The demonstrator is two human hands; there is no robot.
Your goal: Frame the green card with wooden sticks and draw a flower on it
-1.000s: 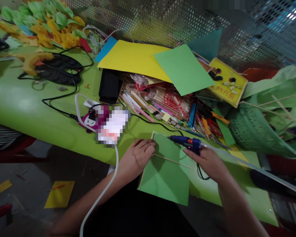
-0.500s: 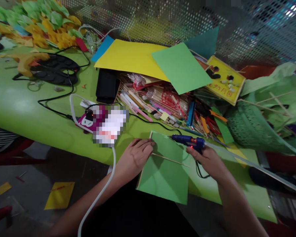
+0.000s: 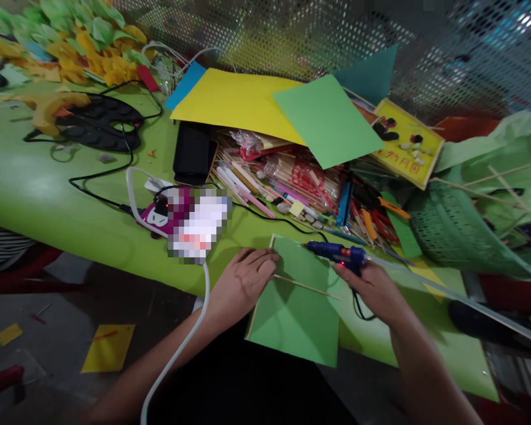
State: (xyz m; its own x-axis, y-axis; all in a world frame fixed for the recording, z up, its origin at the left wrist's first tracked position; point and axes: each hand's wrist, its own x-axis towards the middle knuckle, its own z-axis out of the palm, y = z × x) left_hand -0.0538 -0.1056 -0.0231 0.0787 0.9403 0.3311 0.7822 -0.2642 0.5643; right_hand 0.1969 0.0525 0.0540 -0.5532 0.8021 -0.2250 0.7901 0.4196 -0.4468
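A green sheet of card [image 3: 298,321] lies at the table's front edge, its lower part jutting past it. Along its left edge runs a thin wooden stick [image 3: 251,321], and a second stick [image 3: 310,287] lies across its middle. My left hand [image 3: 248,277] is closed at the upper left edge, fingers bent together over the edge stick; the fingertips are partly hidden. My right hand [image 3: 371,286] grips a blue hot glue gun [image 3: 336,252] with a red light showing. Its nozzle points left, over the upper part of the card. A long clear glue stick [image 3: 425,285] sticks out behind.
Near my left arm lie a phone [image 3: 201,224], blurred out, and a purple power strip [image 3: 148,215] with cables. Behind are pens, sticks, stones, pliers [image 3: 383,224] and coloured sheets [image 3: 243,100]. A green basket [image 3: 451,230] stands right; a black palette [image 3: 101,121] lies left.
The view has shifted very slightly. Both hands, the glue gun and the green card keep almost the same places.
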